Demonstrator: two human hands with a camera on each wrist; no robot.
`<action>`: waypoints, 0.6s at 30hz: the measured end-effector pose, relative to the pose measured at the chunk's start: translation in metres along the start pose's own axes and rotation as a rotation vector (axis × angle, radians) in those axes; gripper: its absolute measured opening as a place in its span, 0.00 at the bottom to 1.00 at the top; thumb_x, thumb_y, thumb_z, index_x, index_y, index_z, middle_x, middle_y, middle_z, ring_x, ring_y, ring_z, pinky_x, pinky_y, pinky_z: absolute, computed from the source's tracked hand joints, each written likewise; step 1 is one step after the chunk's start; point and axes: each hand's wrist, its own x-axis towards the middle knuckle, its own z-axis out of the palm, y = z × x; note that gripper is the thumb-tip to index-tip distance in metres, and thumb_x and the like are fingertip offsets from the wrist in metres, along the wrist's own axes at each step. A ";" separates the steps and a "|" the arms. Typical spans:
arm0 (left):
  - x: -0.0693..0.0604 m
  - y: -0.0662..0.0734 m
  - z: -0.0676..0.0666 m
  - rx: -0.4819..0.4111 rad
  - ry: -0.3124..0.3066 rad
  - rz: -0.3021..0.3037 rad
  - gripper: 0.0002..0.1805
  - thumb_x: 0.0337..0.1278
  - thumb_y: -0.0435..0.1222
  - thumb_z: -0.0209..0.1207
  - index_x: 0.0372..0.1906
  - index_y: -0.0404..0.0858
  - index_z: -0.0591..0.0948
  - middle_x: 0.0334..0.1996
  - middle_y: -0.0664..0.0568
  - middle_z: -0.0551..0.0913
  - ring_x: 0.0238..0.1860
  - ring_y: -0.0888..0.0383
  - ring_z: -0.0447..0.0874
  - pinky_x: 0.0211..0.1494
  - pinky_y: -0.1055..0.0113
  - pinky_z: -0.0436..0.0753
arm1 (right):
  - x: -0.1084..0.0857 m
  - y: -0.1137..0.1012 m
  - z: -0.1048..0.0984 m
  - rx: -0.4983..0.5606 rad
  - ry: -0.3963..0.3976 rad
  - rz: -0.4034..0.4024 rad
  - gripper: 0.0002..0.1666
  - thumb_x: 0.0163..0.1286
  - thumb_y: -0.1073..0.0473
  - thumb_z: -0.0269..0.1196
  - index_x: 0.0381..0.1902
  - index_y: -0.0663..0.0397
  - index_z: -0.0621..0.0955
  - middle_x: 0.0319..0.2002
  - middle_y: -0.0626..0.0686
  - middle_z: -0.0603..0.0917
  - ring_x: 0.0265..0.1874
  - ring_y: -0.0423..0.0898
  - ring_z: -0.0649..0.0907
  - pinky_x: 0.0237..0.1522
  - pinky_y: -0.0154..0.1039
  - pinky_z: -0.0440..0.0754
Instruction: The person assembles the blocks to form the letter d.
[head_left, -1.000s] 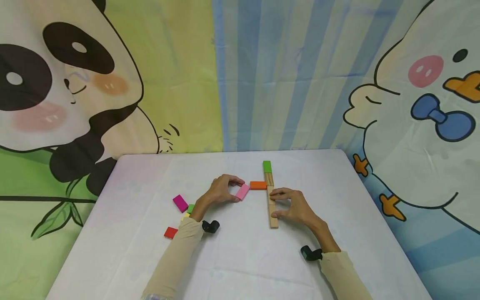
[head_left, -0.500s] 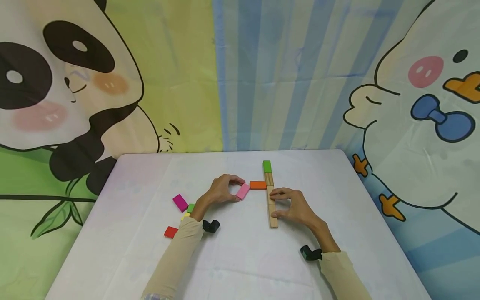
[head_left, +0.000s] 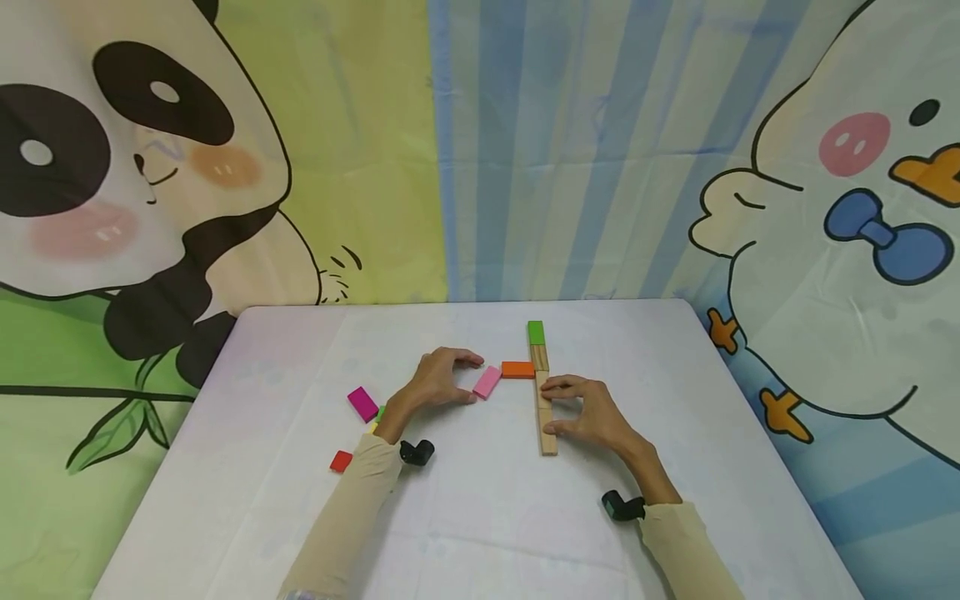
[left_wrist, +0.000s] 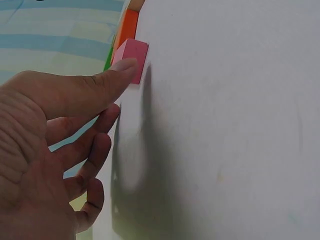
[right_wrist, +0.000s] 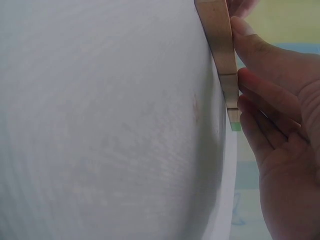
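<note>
The left hand (head_left: pixel 433 377) has slid a little away from the pink block (head_left: pixel 487 382), whose sides its thumb and fingers were gripping half a second ago. Now those fingers stand apart with nothing between them, just beside the block's left edge (the left wrist view overlaps thumb tip and block, so I cannot tell whether they brush).

The pink block itself looks unmoved. It lies slanted on the worktop (head_left: pixel 465 500), its upper corner at the left end of the orange block (head_left: pixel 517 370); whether the two touch is too fine to tell. I take the release to mean that this piece is placed, at least for the moment, making the sideways branch two blocks long.

The right hand (head_left: pixel 597 413) has kept its place at the row of wooden blocks (head_left: pixel 543 403). Its thumb and fingers are spread apart, tips against the row's right side, apparently steadying it rather than clamping anything. The far green block (head_left: pixel 536 332) caps that row, and the orange one meets its left side.

The magenta block (head_left: pixel 363 404), the red block (head_left: pixel 341 462) and a half-hidden green block (head_left: pixel 380 412) lie around the left wrist, apart from the layout, so the spare pieces seem unused so far.
</note>
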 end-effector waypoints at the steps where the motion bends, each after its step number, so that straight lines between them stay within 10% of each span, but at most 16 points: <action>1: -0.001 -0.001 -0.001 0.006 0.009 -0.005 0.33 0.49 0.39 0.84 0.65 0.46 0.88 0.63 0.53 0.90 0.71 0.47 0.82 0.79 0.36 0.67 | 0.000 0.000 0.000 0.003 0.000 -0.001 0.34 0.51 0.62 0.88 0.58 0.62 0.90 0.61 0.56 0.90 0.70 0.62 0.83 0.75 0.65 0.76; 18: -0.046 -0.035 -0.042 -0.136 0.186 -0.042 0.27 0.58 0.40 0.80 0.62 0.40 0.89 0.59 0.47 0.92 0.64 0.40 0.84 0.68 0.38 0.78 | 0.000 0.002 -0.001 -0.053 0.001 -0.026 0.35 0.53 0.60 0.87 0.59 0.63 0.90 0.62 0.56 0.91 0.70 0.62 0.83 0.74 0.66 0.76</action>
